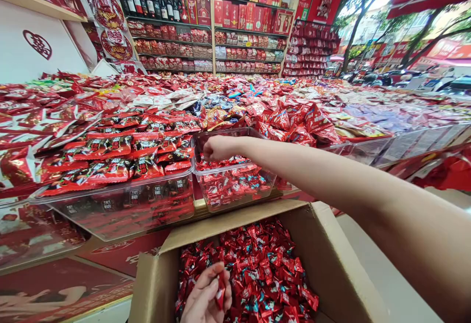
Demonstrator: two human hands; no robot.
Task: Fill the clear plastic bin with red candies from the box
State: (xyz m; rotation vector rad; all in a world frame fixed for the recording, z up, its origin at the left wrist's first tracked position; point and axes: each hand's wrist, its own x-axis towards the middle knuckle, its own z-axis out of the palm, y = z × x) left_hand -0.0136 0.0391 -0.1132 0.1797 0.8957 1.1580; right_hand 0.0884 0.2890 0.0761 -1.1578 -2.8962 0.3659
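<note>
Sweet-shop counter heaped with red packets. My right hand (219, 147), fingers curled tight, hovers over a clear bin (257, 186). My left hand (204, 298) pinches a red sweet (221, 291) inside the cardboard box (331, 264). Anything released off-centre could fall outside the bin.

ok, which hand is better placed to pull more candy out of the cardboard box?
Left, probably: the left hand sits over the cardboard box, fingers pinching a red candy. The right hand is stretched out at the clear bin.
</note>
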